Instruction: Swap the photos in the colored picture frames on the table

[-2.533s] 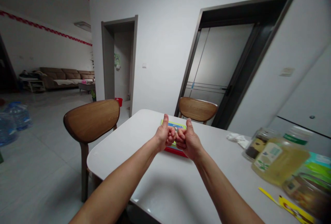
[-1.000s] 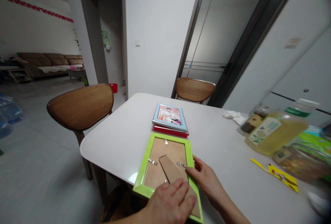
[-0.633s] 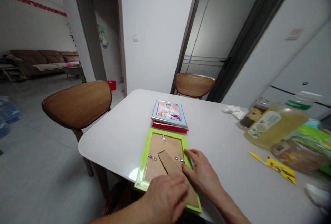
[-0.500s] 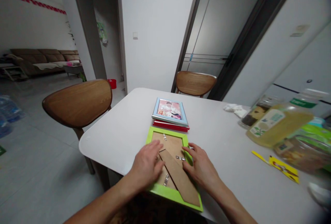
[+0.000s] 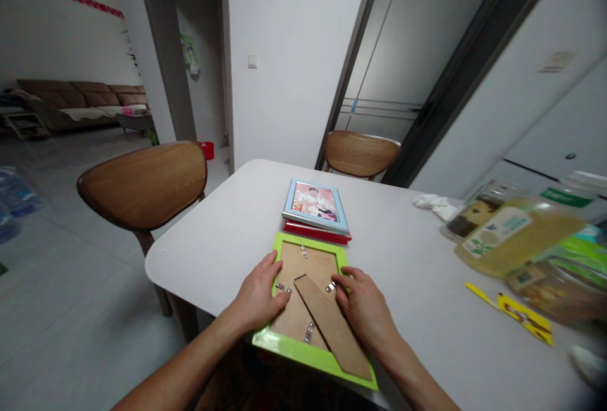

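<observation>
A lime-green picture frame (image 5: pixel 296 349) lies face down at the table's near edge, its brown backing board (image 5: pixel 296 319) showing. A brown support leg (image 5: pixel 332 329) slants across the board. Small metal clips sit along all sides. My left hand (image 5: pixel 260 291) grips the left rim, its thumb over the board beside the left clip (image 5: pixel 283 287). My right hand (image 5: pixel 365 303) is at the right rim, fingers closed about the right clip (image 5: pixel 331 286). Just beyond lies a light-blue picture frame (image 5: pixel 288 202) holding a pink picture, stacked on red frames (image 5: pixel 315 231).
On the table's right stand a large bottle of yellow liquid (image 5: pixel 526 234), a jar (image 5: pixel 474 215) and a clear food container (image 5: pixel 540 284). Before them lies a yellow packet (image 5: pixel 526 319). White tissue (image 5: pixel 436 205) sits behind. Wooden chairs flank the white table (image 5: pixel 213 240).
My left hand has moved left from the board's middle to the rim, uncovering the left clip. The right clip has turned from nearly level to slanted under my right fingers.
</observation>
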The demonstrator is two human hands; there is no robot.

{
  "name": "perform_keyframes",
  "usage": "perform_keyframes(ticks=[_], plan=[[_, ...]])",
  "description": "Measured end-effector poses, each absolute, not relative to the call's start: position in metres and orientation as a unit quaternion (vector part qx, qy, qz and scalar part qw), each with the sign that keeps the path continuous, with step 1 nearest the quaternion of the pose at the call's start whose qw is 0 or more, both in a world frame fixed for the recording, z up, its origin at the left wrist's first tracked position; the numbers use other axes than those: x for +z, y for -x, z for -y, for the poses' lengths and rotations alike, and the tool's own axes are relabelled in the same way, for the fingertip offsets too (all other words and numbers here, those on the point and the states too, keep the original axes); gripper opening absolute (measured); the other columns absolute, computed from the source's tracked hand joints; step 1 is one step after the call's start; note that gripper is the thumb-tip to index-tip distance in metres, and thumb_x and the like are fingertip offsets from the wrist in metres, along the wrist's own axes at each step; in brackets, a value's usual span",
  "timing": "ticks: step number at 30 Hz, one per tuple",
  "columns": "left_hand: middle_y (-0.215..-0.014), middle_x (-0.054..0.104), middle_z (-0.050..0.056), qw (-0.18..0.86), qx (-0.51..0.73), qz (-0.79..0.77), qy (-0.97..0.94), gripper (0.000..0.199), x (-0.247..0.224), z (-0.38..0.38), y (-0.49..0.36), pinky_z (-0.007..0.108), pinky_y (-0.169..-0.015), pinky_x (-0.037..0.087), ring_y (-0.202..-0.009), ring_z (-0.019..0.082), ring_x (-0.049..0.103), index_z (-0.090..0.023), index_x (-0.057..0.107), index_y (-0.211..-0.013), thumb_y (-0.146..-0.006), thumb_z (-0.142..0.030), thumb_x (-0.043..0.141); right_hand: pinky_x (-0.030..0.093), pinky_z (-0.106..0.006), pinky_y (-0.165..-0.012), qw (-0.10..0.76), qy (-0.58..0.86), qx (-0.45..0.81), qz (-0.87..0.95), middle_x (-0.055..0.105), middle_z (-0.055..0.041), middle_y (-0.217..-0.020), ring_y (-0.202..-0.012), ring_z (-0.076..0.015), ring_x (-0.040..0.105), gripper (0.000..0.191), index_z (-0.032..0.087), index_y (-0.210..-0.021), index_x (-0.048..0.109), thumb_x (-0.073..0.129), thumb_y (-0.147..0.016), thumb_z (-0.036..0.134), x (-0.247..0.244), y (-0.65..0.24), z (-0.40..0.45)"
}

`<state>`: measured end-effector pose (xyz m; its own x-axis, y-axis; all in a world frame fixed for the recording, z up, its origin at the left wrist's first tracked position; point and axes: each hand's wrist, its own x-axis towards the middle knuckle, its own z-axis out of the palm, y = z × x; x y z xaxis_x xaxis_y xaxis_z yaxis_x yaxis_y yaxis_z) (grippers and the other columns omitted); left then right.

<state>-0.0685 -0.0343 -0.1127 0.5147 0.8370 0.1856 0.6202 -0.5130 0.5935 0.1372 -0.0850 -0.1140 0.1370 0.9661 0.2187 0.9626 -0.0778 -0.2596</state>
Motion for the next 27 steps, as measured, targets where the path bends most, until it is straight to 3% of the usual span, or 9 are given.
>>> perform_keyframes(ticks=[9, 15, 27], plan=[[-0.135, 0.027, 0.013, 0.228, 0.222, -0.438, -0.841, 0.06, -0.108, 0.038, 0.067, 0.032, -0.102, 0.022, -0.123, 0.022, 0.027, -0.006, 0.039, -0.121, -0.065, -0.022, 0.05, 0.034, -0.03, -0.081, 0.17, 0.697, -0.041, 0.695, 0.057, -0.0101, -0.101, -0.093, -0.0212, 0.046, 0.03, 0.015, -0.097, 0.061, 0.04, -0.075, 0.017, -0.106, -0.127, 0.065], [-0.135, 0.027, 0.012, 0.226, 0.218, -0.441, -0.841, 0.059, -0.107, 0.038, 0.066, 0.033, -0.103, 0.022, -0.123, 0.022, 0.026, -0.006, 0.04, -0.12, -0.064, -0.021, 0.049, 0.034, -0.027, -0.071, 0.172, 0.691, -0.024, 0.702, 0.059, -0.008, -0.08, -0.076, -0.0169, 0.048, 0.027, 0.016, -0.082, 0.065, 0.039, -0.079, 0.023, -0.105, -0.107, 0.026], [-0.135, 0.027, 0.011, 0.228, 0.221, -0.439, -0.841, 0.061, -0.109, 0.036, 0.066, 0.033, -0.103, 0.02, -0.123, 0.022, 0.025, -0.006, 0.04, -0.12, -0.06, -0.015, 0.044, 0.034, -0.028, -0.07, 0.196, 0.678, -0.018, 0.708, 0.06, -0.0065, -0.089, -0.08, -0.0174, 0.048, 0.028, 0.021, -0.094, 0.063, 0.04, -0.079, 0.023, -0.109, -0.103, 0.023]])
